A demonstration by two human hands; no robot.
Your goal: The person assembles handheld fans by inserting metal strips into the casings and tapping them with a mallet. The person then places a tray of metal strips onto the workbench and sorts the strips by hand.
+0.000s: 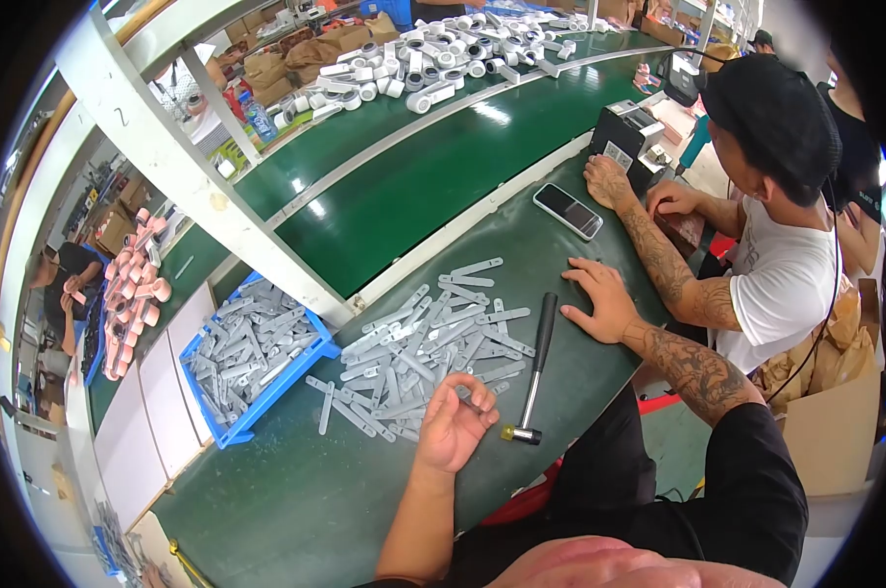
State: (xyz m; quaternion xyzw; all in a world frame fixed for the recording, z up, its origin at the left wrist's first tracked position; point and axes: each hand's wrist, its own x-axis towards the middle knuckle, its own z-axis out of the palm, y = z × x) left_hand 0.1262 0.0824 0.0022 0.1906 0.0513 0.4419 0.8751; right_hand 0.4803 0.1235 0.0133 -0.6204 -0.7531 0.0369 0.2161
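My left hand (455,426) is raised palm up in front of a heap of grey flat strips (423,343), its fingers loosely curled and nothing visible in it. On the green tabletop (296,500), my right hand (602,302) rests with spread fingers, holding nothing. Between my hands lies a small mallet (534,377) with a black grip, a metal shaft and a yellow-and-black head. Its grip end is close to my right hand. Left of the heap, a blue bin (244,428) holds many more of these grey strips.
A phone (568,211) lies beyond my right hand. The green conveyor (394,186) runs behind a white post (208,176). White devices (433,59) and pink devices (129,294) are piled farther off. A co-worker (786,255) sits at right beside a black machine (624,142).
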